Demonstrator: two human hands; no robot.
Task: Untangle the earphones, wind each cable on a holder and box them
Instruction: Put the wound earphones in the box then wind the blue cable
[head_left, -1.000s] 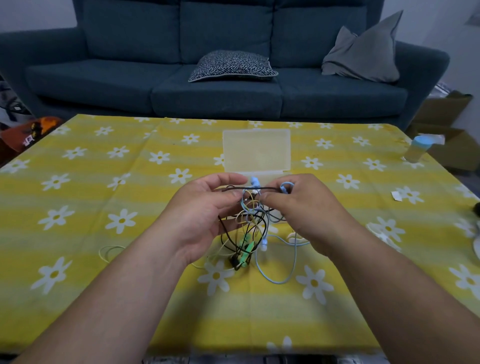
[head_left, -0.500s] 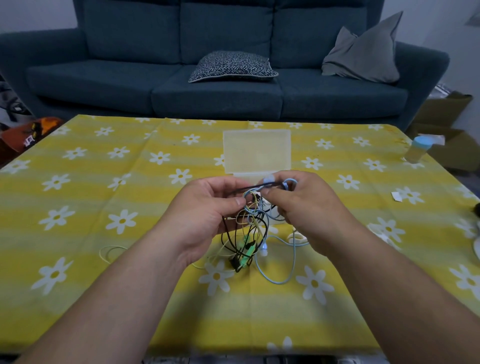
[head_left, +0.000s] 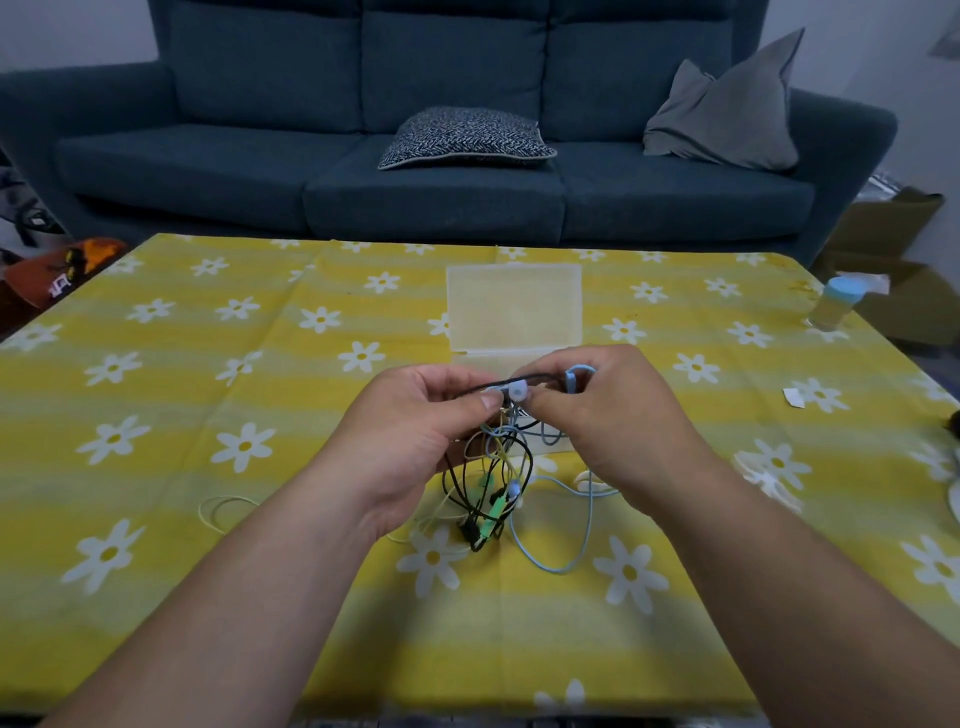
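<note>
Pinched between the thumb and forefinger of the left hand (head_left: 415, 431) is a black cable (head_left: 480, 389), which is drawn in a short, nearly level line across to the right hand (head_left: 608, 415). A pale blue earbud (head_left: 518, 393) is pinched by the curled fingers of the right hand, and a loop of blue cable (head_left: 579, 370) is seen rising above its forefinger. Both hands are held close together above the table, their fingertips almost touching. Beneath them a tangle of earphone cables (head_left: 493, 467) is left hanging, made up of black, blue and yellowish strands, with a green plug (head_left: 491, 517) at its lower end resting on the yellow daisy tablecloth (head_left: 260, 597). One blue strand (head_left: 571, 556) is laid in a wide curve on the cloth to the right of the tangle, and a pale yellow strand (head_left: 218, 512) is looped on the cloth to the left. A clear plastic box (head_left: 514, 306) is set just behind the hands, its lid opened flat. A small bottle with a blue cap (head_left: 836, 304) is stood near the table's far right edge, and a scrap of white paper (head_left: 795, 397) is laid nearer. Behind the table a dark blue sofa (head_left: 208, 156) is placed, with a patterned cushion (head_left: 465, 137) and a grey cushion (head_left: 727, 114) on it.
</note>
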